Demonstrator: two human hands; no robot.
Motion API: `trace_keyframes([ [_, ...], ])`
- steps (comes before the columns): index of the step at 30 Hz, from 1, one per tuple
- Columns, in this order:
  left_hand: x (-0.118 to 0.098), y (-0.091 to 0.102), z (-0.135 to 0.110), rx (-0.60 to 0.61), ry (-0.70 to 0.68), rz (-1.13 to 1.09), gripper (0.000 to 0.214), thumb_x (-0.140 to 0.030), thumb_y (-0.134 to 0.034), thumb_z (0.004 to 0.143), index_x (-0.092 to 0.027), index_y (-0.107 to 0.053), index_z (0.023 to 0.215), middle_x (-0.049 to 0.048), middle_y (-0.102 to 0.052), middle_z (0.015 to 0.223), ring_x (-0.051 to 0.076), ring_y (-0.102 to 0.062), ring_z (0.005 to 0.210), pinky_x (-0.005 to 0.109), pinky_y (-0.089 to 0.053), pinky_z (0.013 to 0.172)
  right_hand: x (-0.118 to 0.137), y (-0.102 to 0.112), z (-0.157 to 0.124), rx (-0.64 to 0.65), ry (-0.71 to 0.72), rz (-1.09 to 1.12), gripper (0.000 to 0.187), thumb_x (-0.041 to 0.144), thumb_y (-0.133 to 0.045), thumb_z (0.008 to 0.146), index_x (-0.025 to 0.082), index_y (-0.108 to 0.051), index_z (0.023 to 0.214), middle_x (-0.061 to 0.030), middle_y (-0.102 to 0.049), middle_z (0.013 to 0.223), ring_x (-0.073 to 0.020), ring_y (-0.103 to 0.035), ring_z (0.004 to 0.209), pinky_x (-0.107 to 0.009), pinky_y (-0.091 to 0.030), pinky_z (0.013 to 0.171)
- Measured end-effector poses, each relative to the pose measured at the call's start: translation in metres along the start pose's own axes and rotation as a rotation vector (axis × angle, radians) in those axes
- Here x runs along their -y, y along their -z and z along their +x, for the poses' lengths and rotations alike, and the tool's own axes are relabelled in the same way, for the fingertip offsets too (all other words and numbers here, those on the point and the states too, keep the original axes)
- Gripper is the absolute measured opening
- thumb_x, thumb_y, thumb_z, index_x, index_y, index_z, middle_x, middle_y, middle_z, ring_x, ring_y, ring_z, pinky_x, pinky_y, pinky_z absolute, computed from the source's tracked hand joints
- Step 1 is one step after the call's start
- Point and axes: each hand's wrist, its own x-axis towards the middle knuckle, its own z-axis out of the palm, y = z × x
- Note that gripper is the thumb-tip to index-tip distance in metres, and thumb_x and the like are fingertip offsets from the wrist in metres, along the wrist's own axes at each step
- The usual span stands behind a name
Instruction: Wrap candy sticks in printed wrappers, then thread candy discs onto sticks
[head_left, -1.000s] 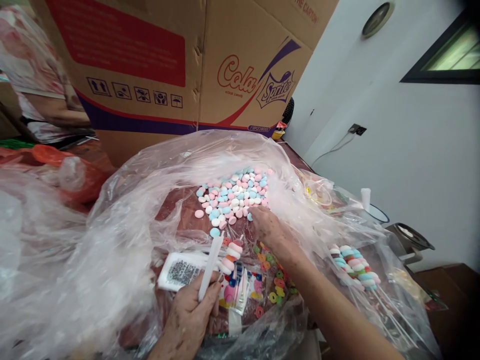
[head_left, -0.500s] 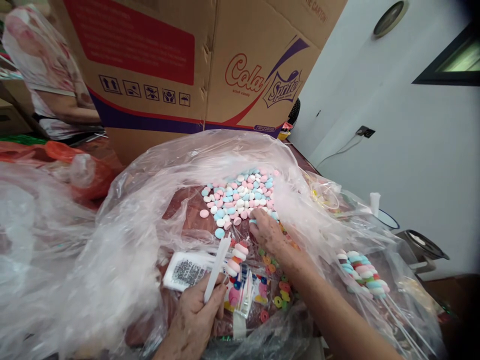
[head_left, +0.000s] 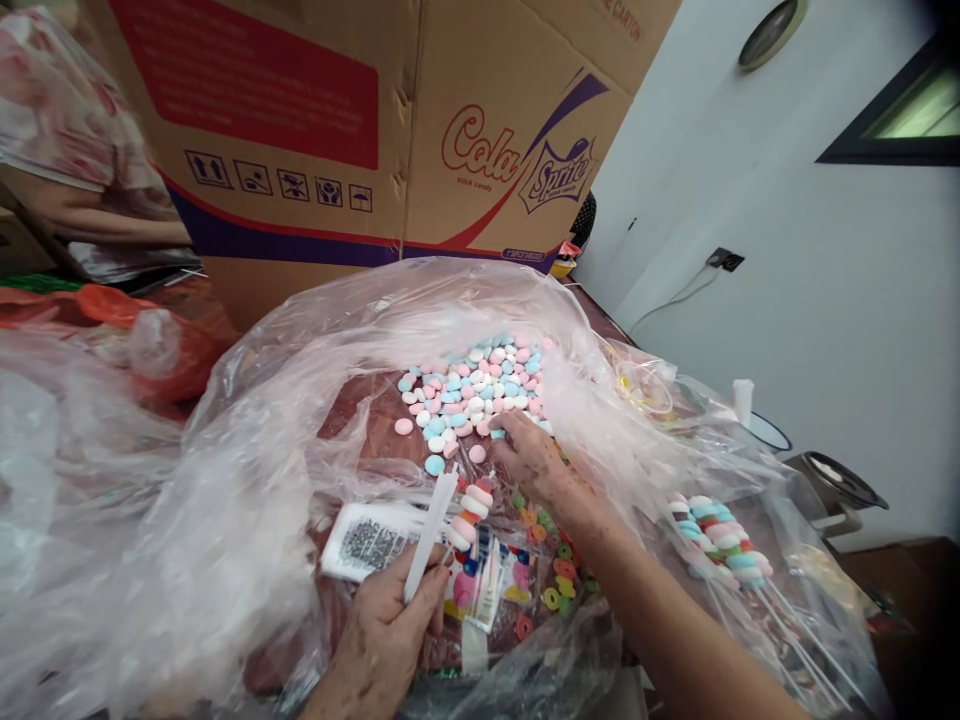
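Note:
My left hand is closed around white plastic sticks and a candy skewer threaded with pink, white and orange-red pieces. My right hand reaches over the near edge of a pile of round candies in pink, white and pale blue. Its fingertips are slightly apart, with a blue candy beside them. A single pink candy lies just left of these fingers. Gummy rings in several colours lie below my right wrist.
A clear plastic bag surrounds the candies. Behind stands a large carton. Finished candy skewers lie at the right, and a white packet with a barcode is near my left hand. Another person's arm shows at the far left.
My right hand has shifted slightly left and away from me along the pile's edge. A pink candy now lies apart near its fingers. My left hand keeps its hold; the view has shifted slightly.

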Motion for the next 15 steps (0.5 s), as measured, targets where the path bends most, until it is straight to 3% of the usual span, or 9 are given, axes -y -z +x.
trace_keyframes([
  [7,0.000,-0.001,0.001,0.007,-0.043,0.000,0.032,-0.047,-0.065,0.084,-0.016,-0.073,0.084,-0.0035,-0.052,0.047,0.013,-0.047,0.046,0.020,-0.036,0.044,0.011,-0.015,0.004,0.167,0.011,-0.043,0.016,0.008,-0.054,0.084,0.016,-0.061,0.096,-0.0078,-0.065,0.097,-0.0196,-0.058,0.087,-0.028,-0.043,0.077],
  [15,0.005,0.001,0.003,0.026,-0.015,-0.033,0.035,-0.051,-0.066,0.082,-0.016,-0.072,0.080,-0.0034,-0.052,0.050,0.012,-0.046,0.048,0.021,-0.037,0.048,0.024,-0.002,-0.005,0.249,0.051,-0.012,0.022,0.003,-0.051,0.083,0.017,-0.060,0.096,-0.0123,-0.065,0.100,-0.0233,-0.056,0.095,-0.031,-0.043,0.080],
])
